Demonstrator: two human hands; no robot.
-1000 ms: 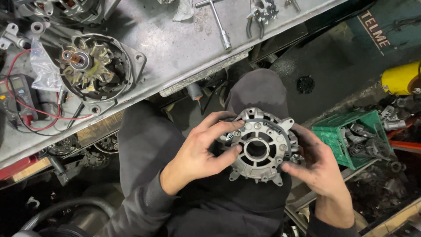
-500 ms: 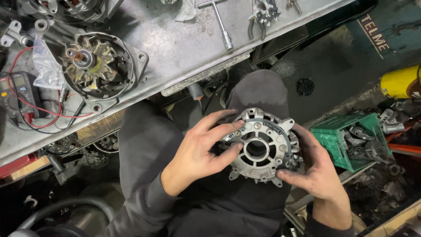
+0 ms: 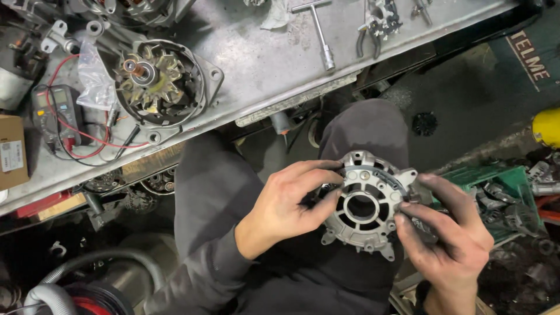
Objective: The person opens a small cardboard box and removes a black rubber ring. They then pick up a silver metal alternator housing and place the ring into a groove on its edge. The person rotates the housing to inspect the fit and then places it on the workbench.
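I hold a round grey cast-metal alternator housing over my lap, its open face toward me. My left hand grips its left rim, thumb and fingers wrapped around the edge. My right hand, grimy with grease, clamps the right rim, fingers pressing on the housing's face near a small part at the edge. On the metal workbench above lies another alternator half with its rotor showing.
A multimeter with red and black leads and a cardboard box sit at the bench's left. A T-handle wrench and pliers lie farther right. A green crate of parts stands at my right; a hose curls lower left.
The housing has shifted slightly in my hands. My right hand has moved up over the housing's right rim, and the left-hand grip stays the same.
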